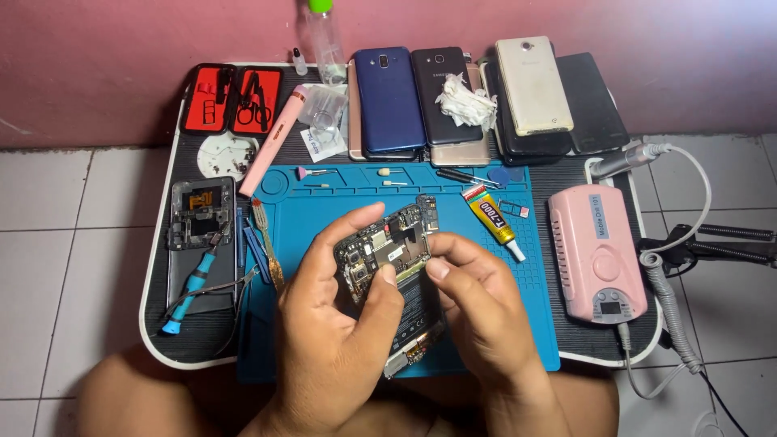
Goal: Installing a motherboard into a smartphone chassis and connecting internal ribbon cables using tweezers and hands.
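An opened phone (396,251) with its back cover off shows a circuit board and a black battery. My left hand (336,324) grips it from the left, thumb on the board near the camera modules. My right hand (477,311) holds its right side, with the thumb tip pressing on the middle of the board. The phone is tilted, lifted over a blue repair mat (324,206) on a small black lap table (566,182).
Several phones (388,97) lie in a row at the back. A glue tube (495,220) lies on the mat. A pink drill unit (595,251) sits right; a phone frame (201,214), blue screwdriver (188,291), tweezers and red tool case (233,99) lie left.
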